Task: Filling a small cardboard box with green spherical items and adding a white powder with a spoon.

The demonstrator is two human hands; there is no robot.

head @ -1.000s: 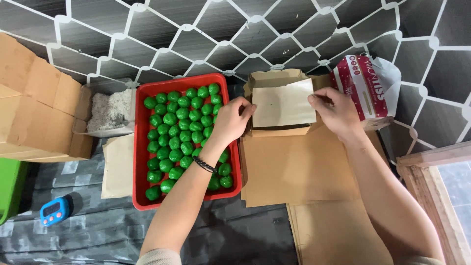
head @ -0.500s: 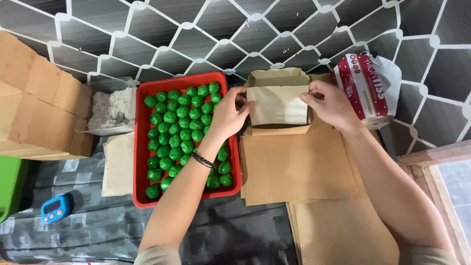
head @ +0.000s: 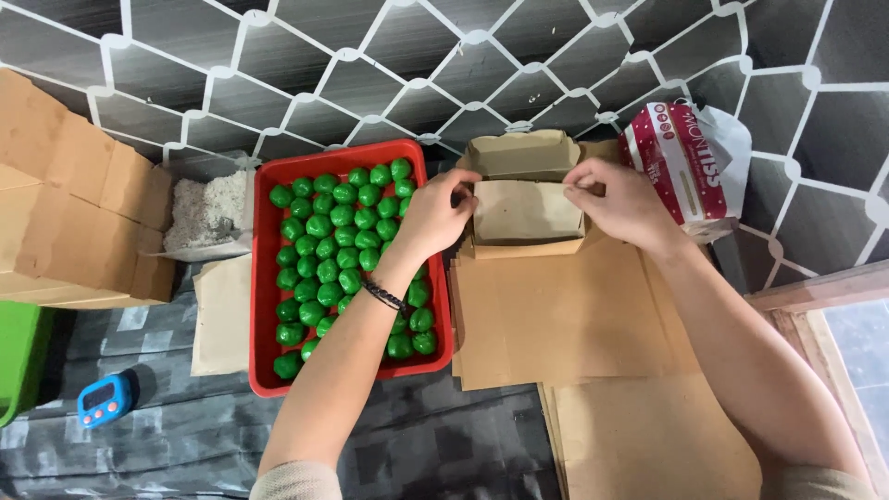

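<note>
Brown paper box in two hands

Brown folded paper box [head: 526, 211] sits on a stack of flat brown paper sheets [head: 565, 315]. Left hand [head: 435, 215] and right hand [head: 619, 202] each pinch a side of it. Red plastic tray [head: 262, 306] of green balls [head: 326, 250] lies just beside.

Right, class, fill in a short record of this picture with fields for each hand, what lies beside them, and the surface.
left hand: pinches the left edge of a small brown paper box
right hand: pinches the box's right edge
under the box: stack of flat brown sheets
left of box: red tray full of green balls
right of box: red and white packet
far left: cardboard boxes, blue timer
</note>
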